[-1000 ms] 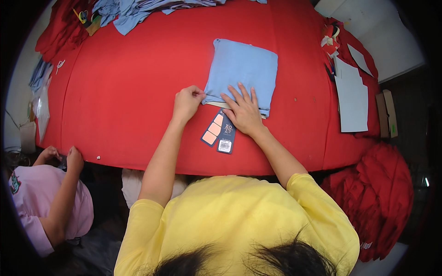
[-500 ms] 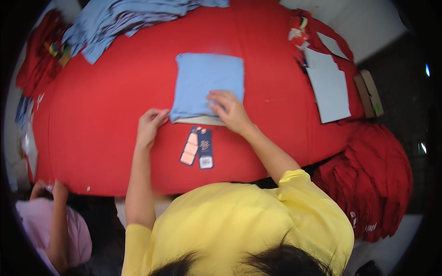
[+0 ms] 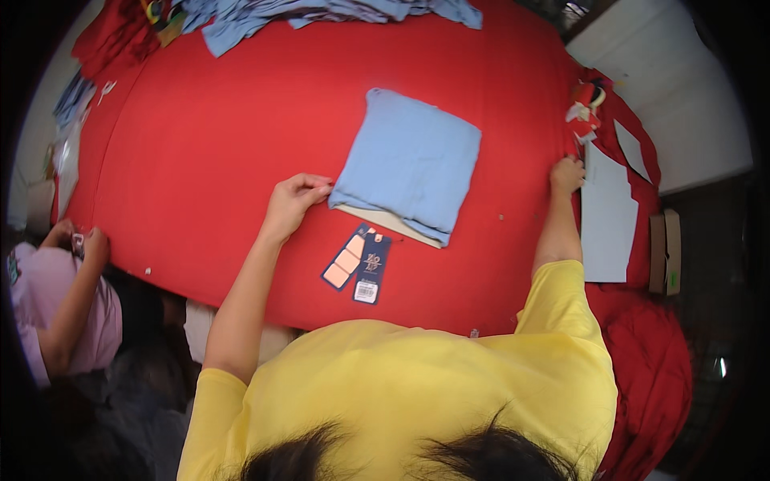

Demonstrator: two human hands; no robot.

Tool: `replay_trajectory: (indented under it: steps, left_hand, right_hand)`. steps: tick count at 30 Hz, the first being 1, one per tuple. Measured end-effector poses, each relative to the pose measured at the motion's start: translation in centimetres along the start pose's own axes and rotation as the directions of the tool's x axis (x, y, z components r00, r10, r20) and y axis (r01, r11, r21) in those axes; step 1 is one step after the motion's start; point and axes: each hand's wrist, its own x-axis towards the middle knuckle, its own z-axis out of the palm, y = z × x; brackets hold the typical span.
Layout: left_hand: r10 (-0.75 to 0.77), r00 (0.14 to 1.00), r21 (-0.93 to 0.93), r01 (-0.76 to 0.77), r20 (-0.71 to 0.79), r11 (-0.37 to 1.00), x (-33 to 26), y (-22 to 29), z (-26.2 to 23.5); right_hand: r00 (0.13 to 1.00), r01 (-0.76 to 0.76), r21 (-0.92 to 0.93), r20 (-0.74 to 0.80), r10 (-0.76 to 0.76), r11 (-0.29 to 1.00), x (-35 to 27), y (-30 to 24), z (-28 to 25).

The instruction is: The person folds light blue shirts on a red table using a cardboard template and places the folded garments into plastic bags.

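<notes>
A folded light-blue garment (image 3: 409,164) lies on the red-covered table, with the edge of a pale board (image 3: 393,223) sticking out at its near side. My left hand (image 3: 293,207) is at the garment's lower left corner, thumb and fingers pinched together; what lies between the tips is too small to make out. Just in front of the garment rest two tags, one dark blue (image 3: 372,264) and one with peach panels (image 3: 347,260). My right hand (image 3: 568,175) is stretched far to the right, fingers curled beside the upper left edge of the white boards (image 3: 608,220). Its fingertips are partly hidden.
Light-blue garments (image 3: 321,12) are heaped at the far edge. Small red and white items (image 3: 584,116) lie beyond the boards, and a cardboard box (image 3: 666,252) stands to their right. Red cloth (image 3: 650,377) hangs at the near right. Another person (image 3: 72,297) sits at the left.
My right hand has left the garment and reached over to the white boards. My left hand stays at the garment's corner. The whole view has turned, so the garment appears tilted and farther right.
</notes>
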Motion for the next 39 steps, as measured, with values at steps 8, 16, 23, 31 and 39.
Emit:
replay_trajectory:
  steps: [8,16,23,31,39]
  left_hand:
    - [-0.018,1.0,-0.01,0.018,0.001,1.0,0.2,0.2,0.1]
    - [0.016,1.0,-0.037,-0.016,0.005,0.999,0.5,-0.3,0.0]
    - [0.036,0.999,-0.07,-0.034,0.032,0.997,0.8,-1.2,-0.5]
    - [0.026,0.999,-0.05,-0.023,0.042,0.998,1.2,-1.4,-0.4]
    - [0.036,0.998,-0.024,-0.035,0.053,0.999,1.0,-1.1,-0.2]
  right_hand:
    - [0.965,0.234,-0.064,-0.106,-0.24,0.97,-0.7,1.4,1.2]
    - [0.925,0.094,0.93,0.05,-0.377,0.354,-8.6,-7.9,-9.5]
    - [0.483,0.106,0.982,0.084,-0.872,0.154,-26.9,-19.1,-22.4]
    - [0.545,0.438,0.887,-0.133,-0.828,0.146,-28.9,-20.5,-20.5]
    - [0.538,0.413,0.897,-0.099,-0.837,0.159,-28.9,-20.6,-20.7]
